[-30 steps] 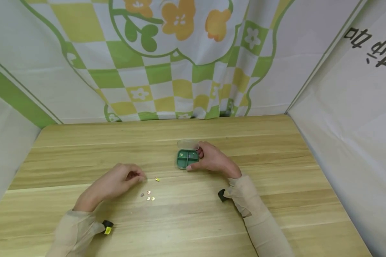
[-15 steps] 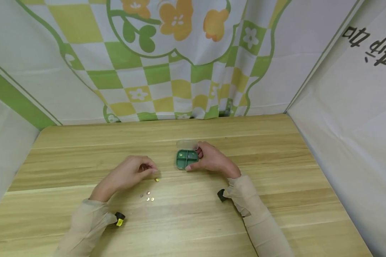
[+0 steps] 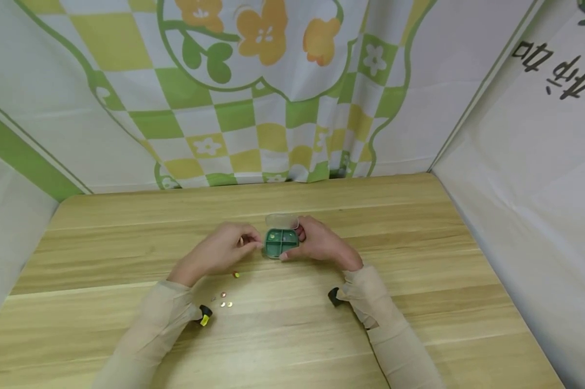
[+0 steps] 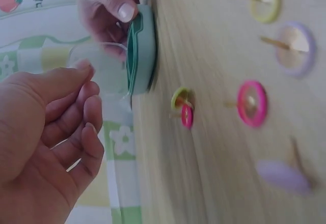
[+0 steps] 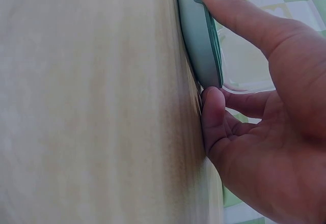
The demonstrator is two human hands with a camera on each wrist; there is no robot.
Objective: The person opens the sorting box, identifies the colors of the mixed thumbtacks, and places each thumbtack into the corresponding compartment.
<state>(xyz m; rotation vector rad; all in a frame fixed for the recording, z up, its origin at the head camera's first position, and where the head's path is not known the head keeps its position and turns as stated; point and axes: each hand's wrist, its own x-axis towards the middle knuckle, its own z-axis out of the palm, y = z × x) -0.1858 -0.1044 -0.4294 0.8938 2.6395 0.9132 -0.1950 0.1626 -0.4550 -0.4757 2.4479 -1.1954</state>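
Observation:
A green four-part pill box with its clear lid raised stands mid-table. My right hand grips its right side, thumb at the front edge and fingers behind. At the box's left edge is my left hand. Its thumb and index fingertip meet in a pinch on what looks like a thumbtack, almost wholly hidden by the fingertips. Small pieces lie in the two rear compartments. In the left wrist view, a yellow thumbtack, a pink thumbtack and two lilac ones, including one lilac thumbtack, lie loose.
Nearer the box, a yellow-green thumbtack and a smaller-looking pink thumbtack lie together. The wooden table backs onto a checked, flowered curtain, with white cloth walls at both sides.
My left hand has moved right and away from me, from beside the loose thumbtacks to the pill box's left edge, still pinching. The right hand keeps its grip on the box.

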